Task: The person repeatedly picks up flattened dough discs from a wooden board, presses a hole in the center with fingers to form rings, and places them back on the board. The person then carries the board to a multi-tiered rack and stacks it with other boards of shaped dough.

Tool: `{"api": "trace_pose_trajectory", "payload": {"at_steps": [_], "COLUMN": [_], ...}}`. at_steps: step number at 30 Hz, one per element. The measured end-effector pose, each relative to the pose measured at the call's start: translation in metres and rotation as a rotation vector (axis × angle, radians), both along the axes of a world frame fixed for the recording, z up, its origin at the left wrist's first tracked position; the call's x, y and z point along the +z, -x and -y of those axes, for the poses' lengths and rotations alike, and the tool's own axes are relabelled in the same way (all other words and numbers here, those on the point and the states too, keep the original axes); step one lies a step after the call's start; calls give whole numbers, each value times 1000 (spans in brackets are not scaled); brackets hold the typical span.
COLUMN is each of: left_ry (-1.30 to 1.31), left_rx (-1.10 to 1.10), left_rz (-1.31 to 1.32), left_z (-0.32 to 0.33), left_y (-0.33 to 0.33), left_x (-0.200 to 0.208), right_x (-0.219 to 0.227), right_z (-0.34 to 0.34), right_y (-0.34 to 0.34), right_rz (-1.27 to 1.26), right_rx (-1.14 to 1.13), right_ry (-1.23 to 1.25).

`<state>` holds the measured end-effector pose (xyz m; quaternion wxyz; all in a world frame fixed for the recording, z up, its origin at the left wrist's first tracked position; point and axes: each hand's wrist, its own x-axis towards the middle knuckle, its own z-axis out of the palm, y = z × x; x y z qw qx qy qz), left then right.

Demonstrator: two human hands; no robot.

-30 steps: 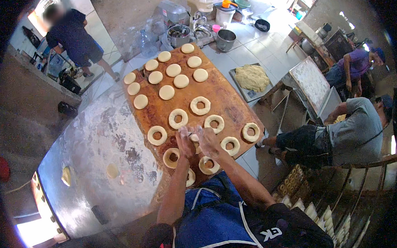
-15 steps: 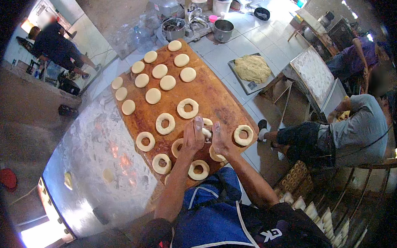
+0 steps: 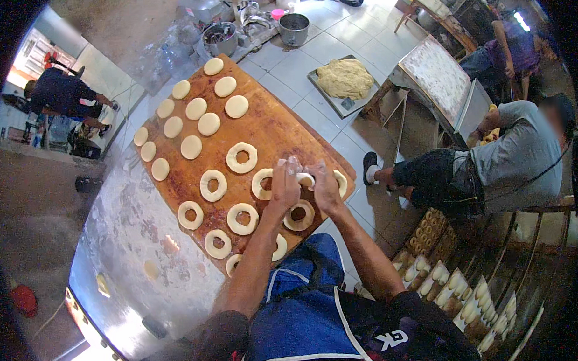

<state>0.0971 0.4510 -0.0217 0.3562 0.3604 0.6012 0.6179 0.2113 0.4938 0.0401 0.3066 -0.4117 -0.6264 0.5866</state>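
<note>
My left hand (image 3: 285, 186) and my right hand (image 3: 325, 188) are close together over the right part of a brown wooden board (image 3: 287, 126). Their fingers are curled in around a pale, curved piece of dough (image 3: 307, 180). Most of it is hidden, and the fingertips are slightly blurred. Left of my left hand lies a dough ring (image 3: 262, 184). Another ring (image 3: 341, 184) is partly covered by my right hand, and a third ring (image 3: 298, 215) sits below between my wrists. Several more rings lie nearby, and several flat dough rounds (image 3: 196, 108) fill the board's far left.
A floury metal table (image 3: 132, 249) adjoins the board on the left. Beyond the board, a dough mass (image 3: 344, 78) lies on a floor-level tray, near a metal pot (image 3: 294, 29). At right, a person in grey (image 3: 520, 153) bends beside a rack with filled trays (image 3: 455, 289).
The view has shifted, so the board appears farther left. My hands have moved rightward across it with dough between them. A ring now shows on the board where they were.
</note>
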Motion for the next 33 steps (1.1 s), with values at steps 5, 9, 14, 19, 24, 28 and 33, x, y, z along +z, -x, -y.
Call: {"api": "trace_pose_trajectory", "payload": {"at_steps": [5, 9, 14, 19, 24, 28, 33], "left_ry": [203, 411, 288, 209, 94, 245, 800], "left_rx": [109, 128, -10, -16, 164, 486, 1175], "left_rz": [188, -515, -688, -874, -884, -830, -932], "left_z": [-40, -59, -43, -40, -4, 125, 348], "left_y": [20, 27, 37, 32, 34, 79, 177], "left_x": [16, 20, 8, 11, 30, 29, 4], "right_x": [23, 8, -17, -29, -36, -27, -6], "right_z": [-37, -53, -56, -53, -56, -39, -1], "right_y": [-17, -15, -33, -32, -30, -50, -45], "right_rz": [125, 479, 714, 667, 534, 285, 238], "right_rx": [196, 63, 138, 164, 167, 149, 129], "right_ry": [-149, -234, -414, -494, -692, -738, -368]}}
